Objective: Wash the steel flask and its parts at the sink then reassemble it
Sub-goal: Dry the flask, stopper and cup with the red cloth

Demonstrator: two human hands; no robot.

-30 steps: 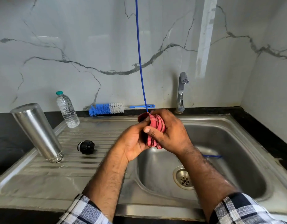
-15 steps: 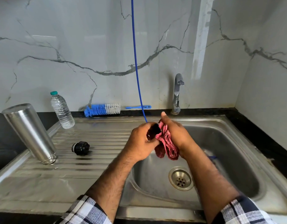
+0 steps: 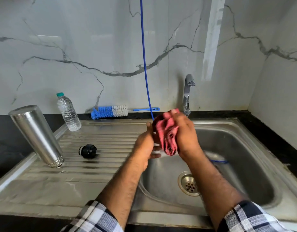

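The right hand (image 3: 183,134) squeezes a red cloth (image 3: 167,138) over the sink (image 3: 244,148). The left hand (image 3: 145,145) presses on the cloth with flat fingers. At 9 o'clock the steel flask (image 3: 36,134) stands upside down and tilted on the wet drainboard (image 3: 94,178), with its black cap (image 3: 88,151) beside it. A dark bench (image 3: 4,148) runs under a white marble wall (image 3: 94,39).

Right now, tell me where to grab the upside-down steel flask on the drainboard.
Grip the steel flask around its mid-body, coming from its right side. It stands mouth-down, base leaning left in this view, so a wrap around the smooth cylinder probably gives best control. The black stopper lies apart from it.
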